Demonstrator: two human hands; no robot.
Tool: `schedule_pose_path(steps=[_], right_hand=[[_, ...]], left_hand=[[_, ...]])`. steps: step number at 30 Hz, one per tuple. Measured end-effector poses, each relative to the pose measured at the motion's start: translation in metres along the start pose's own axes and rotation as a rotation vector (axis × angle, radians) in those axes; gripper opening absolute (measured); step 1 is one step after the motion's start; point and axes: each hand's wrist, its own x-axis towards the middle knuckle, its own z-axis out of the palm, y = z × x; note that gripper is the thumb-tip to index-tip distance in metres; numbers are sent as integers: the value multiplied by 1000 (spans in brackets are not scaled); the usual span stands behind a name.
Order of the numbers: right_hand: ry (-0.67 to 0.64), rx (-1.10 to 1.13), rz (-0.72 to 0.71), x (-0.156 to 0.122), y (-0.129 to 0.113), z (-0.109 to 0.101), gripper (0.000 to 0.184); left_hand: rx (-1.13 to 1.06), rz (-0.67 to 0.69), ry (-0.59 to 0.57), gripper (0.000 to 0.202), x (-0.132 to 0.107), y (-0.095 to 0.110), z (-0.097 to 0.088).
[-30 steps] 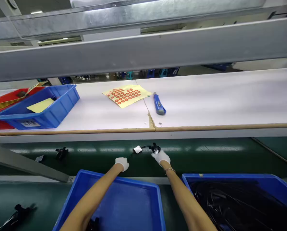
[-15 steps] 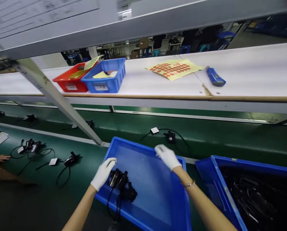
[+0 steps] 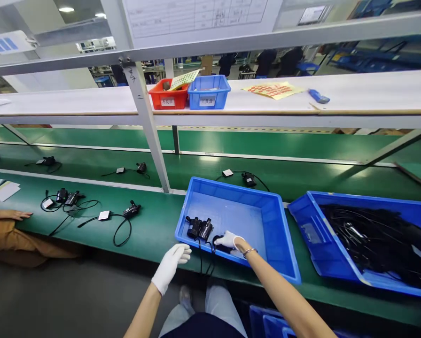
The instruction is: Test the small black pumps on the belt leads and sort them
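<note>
Both of my hands wear white gloves. My right hand reaches down into the blue tray, its fingers closed around a black device with a cable near the tray's front wall. Most of that device is hidden under the hand. To its left in the tray lie two black cylindrical devices, their cables hanging over the front rim. My left hand hovers in front of the tray's near left corner, fingers stretched out and nothing in them.
A deeper blue bin full of black cabled parts stands at right. More cabled devices with white tags lie on the green bench to the left, near another person's hand. Above runs a shelf with red and blue boxes.
The view has swung left and tilted, now showing more bench. My right hand has gone from the tray's far rim to a black device inside; my left hand has moved out past the near rim.
</note>
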Motion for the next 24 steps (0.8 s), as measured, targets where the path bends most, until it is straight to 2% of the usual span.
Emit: schedule_pose_path(steps=[4, 7, 10, 13, 15, 16, 19, 22, 24], right_hand=[[-4, 139, 115, -20, 25, -15, 29], [98, 271, 87, -36, 43, -26, 32], [297, 393, -41, -58, 62, -28, 43], [489, 446, -211, -94, 78, -14, 76], [571, 441, -338, -124, 85, 0, 94], [603, 427, -399, -139, 87, 7, 97], [706, 357, -549, -181, 93, 20, 96], [892, 284, -592, -213, 98, 24, 78], [1086, 226, -548, -232, 99, 29, 48]], left_hand=[[-87, -3, -79, 70, 7, -2, 11], [-147, -26, -130, 68, 29, 0, 31], [-220, -76, -172, 62, 54, 0, 66], [-304, -183, -282, 60, 61, -4, 115], [-373, -282, -421, 66, 49, -8, 146], [-414, -325, -495, 70, 38, -10, 160], [-537, -393, -645, 82, -1, -11, 186], [-749, -429, -667, 72, -34, 6, 198], [-1001, -495, -618, 55, -48, 30, 202]])
